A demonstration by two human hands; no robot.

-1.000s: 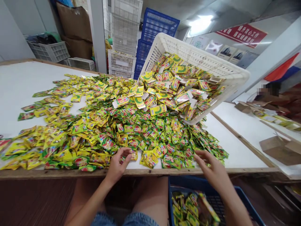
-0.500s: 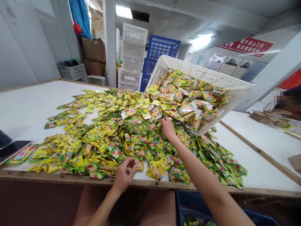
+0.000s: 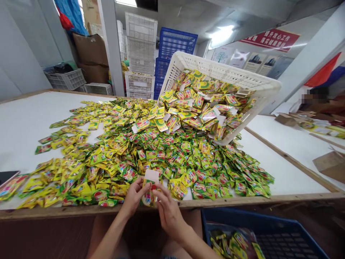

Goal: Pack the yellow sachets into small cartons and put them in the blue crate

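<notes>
Near the table's front edge my left hand (image 3: 134,196) grips a small yellow-and-green cardboard box (image 3: 149,198) by its left side, thumb on its front. Its pale top flap stands up and open. My right hand (image 3: 169,210) closes on the box's right side, fingers bent; whether a sachet is also between them I cannot tell. Just beyond the hands spreads a heap of yellow and green sachets (image 3: 167,154). A tilted white plastic basket (image 3: 223,73) rests over the back of this heap, with many small boxes (image 3: 194,104) spilling from its mouth.
A wooden strip edges the white table (image 3: 20,126). Below the table at right sits a blue crate (image 3: 283,230) with some packets. At far left lies a phone (image 3: 8,178). Stacked white crates (image 3: 141,43) and blue crates (image 3: 176,43) stand behind. A cardboard box (image 3: 330,165) is at right.
My right hand has come back from the basket's mouth to the front edge, beside my left hand. A small box is now between both hands. The view has shifted slightly.
</notes>
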